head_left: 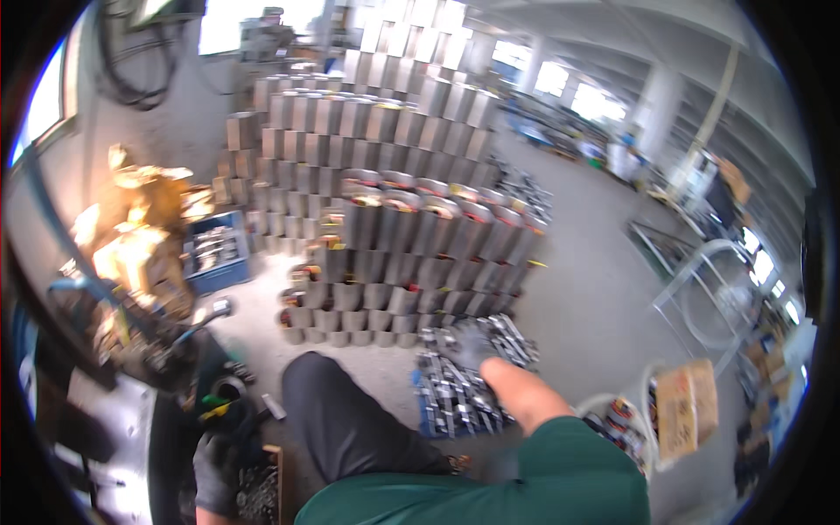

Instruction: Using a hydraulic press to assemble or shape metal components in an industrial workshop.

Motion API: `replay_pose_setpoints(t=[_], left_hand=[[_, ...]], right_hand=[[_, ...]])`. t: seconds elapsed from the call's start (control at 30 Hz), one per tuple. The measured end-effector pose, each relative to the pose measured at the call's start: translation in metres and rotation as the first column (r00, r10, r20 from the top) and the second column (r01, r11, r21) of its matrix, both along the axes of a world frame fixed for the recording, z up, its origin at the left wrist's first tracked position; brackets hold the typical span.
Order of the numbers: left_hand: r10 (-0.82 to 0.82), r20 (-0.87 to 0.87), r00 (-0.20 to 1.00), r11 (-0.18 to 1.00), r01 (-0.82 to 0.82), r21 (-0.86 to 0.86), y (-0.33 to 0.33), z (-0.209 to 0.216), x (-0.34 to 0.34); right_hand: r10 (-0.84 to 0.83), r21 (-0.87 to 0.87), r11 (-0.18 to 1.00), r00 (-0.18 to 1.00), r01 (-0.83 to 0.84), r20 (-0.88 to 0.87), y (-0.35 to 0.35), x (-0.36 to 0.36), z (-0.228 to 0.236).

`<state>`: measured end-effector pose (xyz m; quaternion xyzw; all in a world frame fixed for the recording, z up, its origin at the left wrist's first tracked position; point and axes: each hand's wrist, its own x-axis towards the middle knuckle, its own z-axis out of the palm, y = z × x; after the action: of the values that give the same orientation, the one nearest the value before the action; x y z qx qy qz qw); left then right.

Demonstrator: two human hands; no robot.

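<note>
My right hand (470, 346), in a grey glove, reaches out over a blue crate (430, 429) heaped with shiny metal shaft-like parts (455, 394). It touches the far part of the heap; blur hides its fingers and anything in them. At the lower left, my left hand (216, 464), in a dark glove, is beside a wooden-edged box (278, 486) of small metal pieces (256, 497). Just above that hand are a dark tool-like thing and a yellow-and-green piece (216, 407). The left fingers are too dark to make out.
Tall stacks of grey metal cylinders (402, 219) stand ahead. A blue bin (219, 276) of metal parts is farther left. A workbench (122, 437) flanks my left side. White buckets and a cardboard box (687, 407) stand right, before a large fan (713, 293).
</note>
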<state>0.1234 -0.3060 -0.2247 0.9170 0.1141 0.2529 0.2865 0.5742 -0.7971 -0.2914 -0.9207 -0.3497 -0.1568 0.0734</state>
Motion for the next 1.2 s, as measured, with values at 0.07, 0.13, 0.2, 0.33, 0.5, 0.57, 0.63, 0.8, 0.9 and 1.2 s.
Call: replay_pose_setpoints(t=[0.07,0.13,0.2,0.33,0.5,0.57,0.63,0.8,0.9,1.2], left_hand=[[0.053,0.103,0.993,0.998,-0.057,0.032,0.005,0.027,-0.006],[0.193,0.158,0.968,0.969,-0.163,-0.183,-0.005,0.089,-0.028],[0.377,0.286,0.881,0.923,-0.333,-0.193,0.003,0.104,-0.073],[0.647,0.624,0.438,0.749,-0.519,-0.412,-0.014,0.129,-0.168],[0.879,0.447,0.166,0.447,-0.615,-0.65,-0.089,0.061,-0.313],[0.961,0.265,0.072,0.242,-0.681,-0.691,-0.148,0.015,-0.369],[0.982,0.167,-0.089,0.049,-0.734,-0.677,-0.214,-0.003,-0.403],[0.807,-0.034,-0.59,-0.484,-0.627,-0.61,-0.402,-0.121,-0.496],[0.619,-0.159,-0.769,-0.654,-0.393,-0.646,-0.488,-0.143,-0.497],[0.337,-0.283,-0.898,-0.899,-0.217,-0.381,-0.589,-0.194,-0.474]], right_hand=[[-0.257,-0.245,0.947,0.948,0.208,-0.187,0.005,0.003,0.018],[-0.043,-0.016,0.999,0.999,0.042,-0.025,0.027,-0.021,0.055],[0.169,0.185,0.972,0.978,-0.145,-0.121,0.047,0.019,0.018],[0.535,0.392,0.82,0.802,-0.417,-0.266,0.144,-0.001,0.081],[0.819,0.58,0.57,0.343,-0.582,-0.46,0.284,-0.064,0.143],[0.914,0.522,0.383,0.232,-0.762,-0.332,0.333,-0.135,0.164],[0.905,0.434,0.225,0.022,-0.872,-0.424,0.375,-0.184,0.176],[0.898,0.226,-0.226,-0.293,-0.947,-0.328,0.481,-0.258,0.156],[0.831,0.161,-0.326,-0.363,-0.932,-0.421,0.533,-0.271,0.129],[0.708,0.102,-0.141,-0.172,-0.985,-0.685,0.562,-0.288,0.044]])
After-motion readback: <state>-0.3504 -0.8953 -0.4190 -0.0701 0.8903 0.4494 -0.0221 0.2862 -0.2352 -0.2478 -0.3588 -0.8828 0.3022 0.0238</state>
